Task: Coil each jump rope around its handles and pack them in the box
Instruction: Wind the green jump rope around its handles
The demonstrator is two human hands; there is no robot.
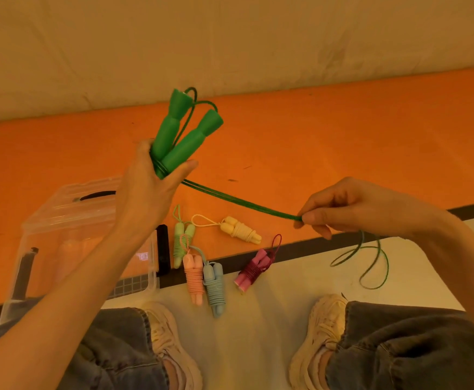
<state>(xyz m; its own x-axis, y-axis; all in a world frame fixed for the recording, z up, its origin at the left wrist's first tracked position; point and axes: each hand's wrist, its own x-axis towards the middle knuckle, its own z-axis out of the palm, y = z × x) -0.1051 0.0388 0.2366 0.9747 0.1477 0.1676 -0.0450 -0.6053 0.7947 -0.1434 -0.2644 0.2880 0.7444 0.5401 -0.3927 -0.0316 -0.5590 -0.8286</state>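
My left hand (148,187) grips the lower ends of two bright green jump-rope handles (185,136), held upright with a few turns of cord around their base. The green cord (241,202) runs taut, doubled, to my right hand (351,208), which pinches it between thumb and fingers. Loose cord (371,257) hangs in loops below that hand. On the floor lie several coiled ropes: pale green (180,243), yellow (240,229), pink (194,274), blue (215,288) and maroon (254,270). A clear plastic box (69,235) stands at the left.
The box's clear lid with a black handle (89,192) lies behind it. A black strip (163,249) sits beside the box. My two shoes (159,330) and jeans-clad legs (399,347) frame the lower view. Orange mat and pale floor meet along a dark line.
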